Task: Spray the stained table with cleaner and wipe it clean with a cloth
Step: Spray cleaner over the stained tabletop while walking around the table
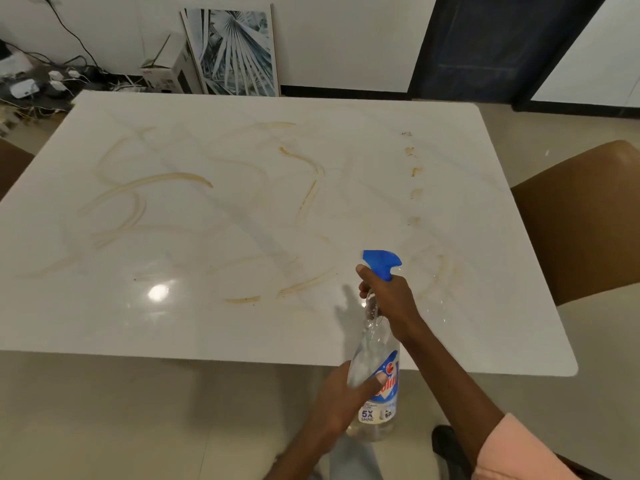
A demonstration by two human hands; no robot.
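A clear spray bottle [375, 355] with a blue trigger head is held upright at the near right edge of the white marble table [242, 323]. My right hand [389, 299] grips its neck just under the blue head. Lower down, my left hand [343, 400] is closed around the bottle's body by the label. Brownish smeared stains [156, 183] curve across most of the tabletop, with a line of small spots [414, 171] toward the far right. No cloth is in view.
A brown chair [581, 216] stands close to the table's right side, and another brown chair edge [10, 164] shows at the left. Beyond the far edge lie a framed leaf picture [235, 50], a box and tangled cables [52, 81] on the floor.
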